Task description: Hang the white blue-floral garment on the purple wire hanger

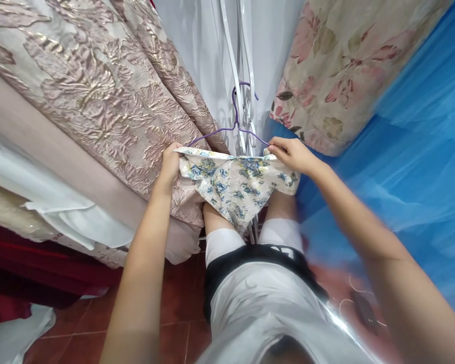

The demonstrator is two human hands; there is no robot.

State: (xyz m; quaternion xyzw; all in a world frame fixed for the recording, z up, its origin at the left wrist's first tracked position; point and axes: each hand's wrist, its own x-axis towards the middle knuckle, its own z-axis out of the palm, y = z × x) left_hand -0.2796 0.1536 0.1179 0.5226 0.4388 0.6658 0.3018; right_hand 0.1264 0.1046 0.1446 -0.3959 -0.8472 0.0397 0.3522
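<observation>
A white garment with blue flowers [246,177] is stretched sideways between my two hands, in front of my thighs. My left hand [170,161] pinches its upper left corner, with the fingers closed. At the upper right corner, my right hand [292,152] grips the same garment between thumb and fingers. A purple hanger [236,114] rises behind the garment's top edge; its lower part is hidden by the cloth. The hanger's hook lies among white straps [246,60]. What exact kind of garment it is I cannot tell.
Brocade fabric with a pinkish metallic pattern [87,81] hangs at left. Floral cloth [337,76] and blue tulle [413,141] hang at right. White fabric [189,40] hangs behind the straps. Dark red garments [41,263] hang lower left over a red tiled floor [174,303].
</observation>
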